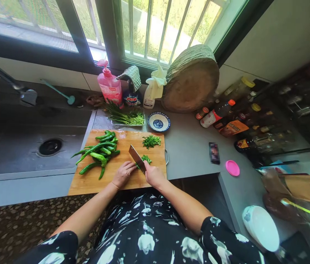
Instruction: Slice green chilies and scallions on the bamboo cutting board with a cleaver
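Observation:
My right hand point(155, 176) is closed around the handle of a cleaver point(136, 157), its blade tilted up and to the left over a wooden cutting board point(82, 187). Left of the blade, my left hand point(124, 174) presses its curled fingers on the board. A sliver of green pepper shows at the fingertips; the rest is hidden. Cut green pieces point(146, 158) lie just right of the blade. Farther back on the board is a heap of chopped greens point(151, 141). Whole long green peppers point(102, 150) are piled on the board's left side.
Behind the board are a tray of green stalks point(129, 118), a blue-and-white plate point(159, 122) and a pink pump bottle point(110, 86). A round wooden block point(190, 82) leans by the window. The sink point(14, 150) is left; sauce bottles point(217, 114) and a white bowl point(261, 227) stand right.

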Tool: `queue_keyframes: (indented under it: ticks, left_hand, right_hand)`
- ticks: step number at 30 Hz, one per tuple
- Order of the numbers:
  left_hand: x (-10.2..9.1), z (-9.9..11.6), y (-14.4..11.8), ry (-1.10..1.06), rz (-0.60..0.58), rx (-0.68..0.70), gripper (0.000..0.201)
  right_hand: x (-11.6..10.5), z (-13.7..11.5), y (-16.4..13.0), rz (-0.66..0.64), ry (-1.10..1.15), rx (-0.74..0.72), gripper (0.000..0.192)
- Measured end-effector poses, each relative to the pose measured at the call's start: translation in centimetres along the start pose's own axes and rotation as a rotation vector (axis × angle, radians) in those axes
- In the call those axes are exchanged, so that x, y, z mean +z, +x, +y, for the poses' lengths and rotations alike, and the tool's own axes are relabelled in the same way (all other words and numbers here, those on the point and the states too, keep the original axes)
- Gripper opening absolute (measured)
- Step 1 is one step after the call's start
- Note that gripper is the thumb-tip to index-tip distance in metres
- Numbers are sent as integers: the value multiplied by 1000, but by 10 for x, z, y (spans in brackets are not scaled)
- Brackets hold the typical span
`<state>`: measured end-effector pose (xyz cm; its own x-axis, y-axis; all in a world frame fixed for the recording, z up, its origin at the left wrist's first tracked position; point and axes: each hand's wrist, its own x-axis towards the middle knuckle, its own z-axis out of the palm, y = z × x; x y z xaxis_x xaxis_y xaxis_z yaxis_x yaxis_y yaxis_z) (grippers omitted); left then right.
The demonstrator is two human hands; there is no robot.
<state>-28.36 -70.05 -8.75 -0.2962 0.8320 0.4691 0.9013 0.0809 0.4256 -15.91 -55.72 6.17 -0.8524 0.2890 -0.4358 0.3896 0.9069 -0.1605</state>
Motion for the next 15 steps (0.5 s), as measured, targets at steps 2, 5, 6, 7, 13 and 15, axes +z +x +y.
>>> queue_keyframes:
  ticks: [2,5,6,7,13,15]
  left_hand:
    - [1,-1,-2,-9,1,-8,32]
    - [3,-1,-3,-23,-10,-26,32]
    - [3,-1,-4,-29,-14,-30,32]
    - [4,-2,-4,-35,-18,-35,33]
    - [6,-3,-8,-41,-16,-44,33]
    - [5,-1,-8,-42,-16,-40,32]
  right_hand:
    - [-1,3,-4,-31,3,3,53]
    - [-1,7,-12,-46,30,-21,51]
    - [0,8,-14,-45,39,-24,51]
    - [1,8,-15,-46,44,-19,51]
    - [18,-10,-5,-47,-1,24,57]
    - [24,-17,5,-19,-18,23,59]
